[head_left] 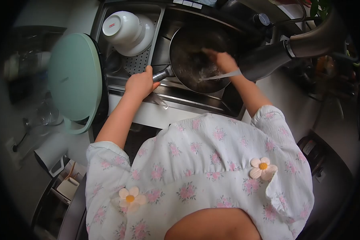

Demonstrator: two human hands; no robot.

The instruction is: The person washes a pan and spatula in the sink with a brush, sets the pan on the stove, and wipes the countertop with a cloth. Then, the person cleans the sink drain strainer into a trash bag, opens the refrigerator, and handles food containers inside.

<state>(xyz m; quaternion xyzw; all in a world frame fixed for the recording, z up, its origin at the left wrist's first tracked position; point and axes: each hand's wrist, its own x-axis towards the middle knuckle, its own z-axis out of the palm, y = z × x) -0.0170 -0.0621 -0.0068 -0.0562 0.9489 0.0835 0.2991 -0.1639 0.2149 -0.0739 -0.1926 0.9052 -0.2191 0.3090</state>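
A dark frying pan (pixel 186 70) lies tilted in the steel sink (pixel 162 44). Its handle (pixel 163 74) is gripped by my left hand (pixel 140 85), fingers wrapped round it near the sink's front edge. My right hand (pixel 223 62) reaches inside the pan with curled fingers. Something dark seems to be under those fingertips, but blur and shadow hide what it is. From the dark faucet (pixel 268 60), a stream of water (pixel 220 76) runs past my right wrist into the pan, wetting its inner surface.
White bowls (pixel 126 32) stand upside down on a perforated tray (pixel 137 63) at the sink's left. A mint-green round-lidded appliance (pixel 74 80) stands beside the sink. A white pitcher (pixel 52 154) is at lower left. The faucet reaches in from the right.
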